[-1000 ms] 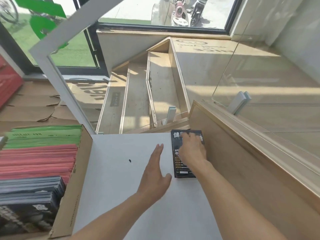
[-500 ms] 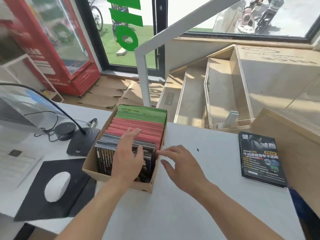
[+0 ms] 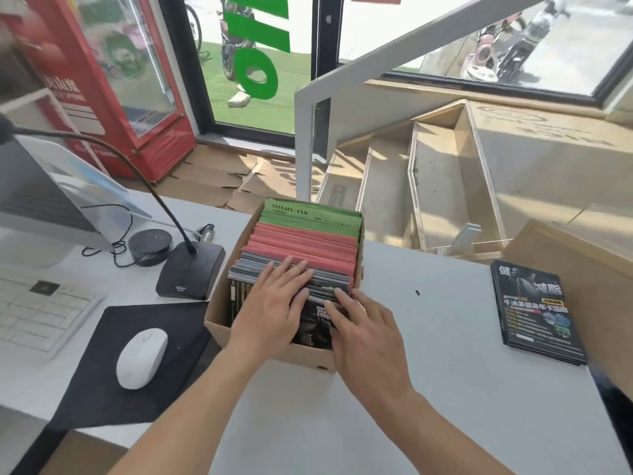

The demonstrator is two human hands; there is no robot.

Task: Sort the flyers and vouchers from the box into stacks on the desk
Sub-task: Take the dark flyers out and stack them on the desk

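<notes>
Box [image 3: 274,353] sits mid-counter [image 3: 445,389], cardboard, packed with paper standing on edge. I count three colour bands: green vouchers [image 3: 310,219] at the far end, red vouchers [image 3: 305,243] in the middle, black flyers [image 3: 257,269] nearest me. Can't count individual sheets in any band, edges too tight. Green top sheet has a line of print along its upper edge, too soft for me to read reliably.

One sorted stack so far: black flyer stack [image 3: 534,310] lying flat on the counter, far right, well apart from the box. Several sheets visible at its edge, number unclear.

My left hand [image 3: 274,303] lies flat on top of the black flyers in the box, fingers straight and spread, gripping nothing. My right hand [image 3: 363,334] is at the box's near right corner, fingers extended onto the flyer tops, reaching toward the left hand's fingertips. I see no curl or pinch, but its thumb is hidden, so I can't rule out contact underneath. Both hands cover most of the front flyer's face.

Left of the box: one gooseneck mic base [image 3: 190,270] just beside it, one round black puck [image 3: 150,243], one white mouse [image 3: 142,358] on a black mousepad [image 3: 102,389]. Keyboard [image 3: 37,310] and monitor [image 3: 41,197] are cut off at the left edge.
</notes>
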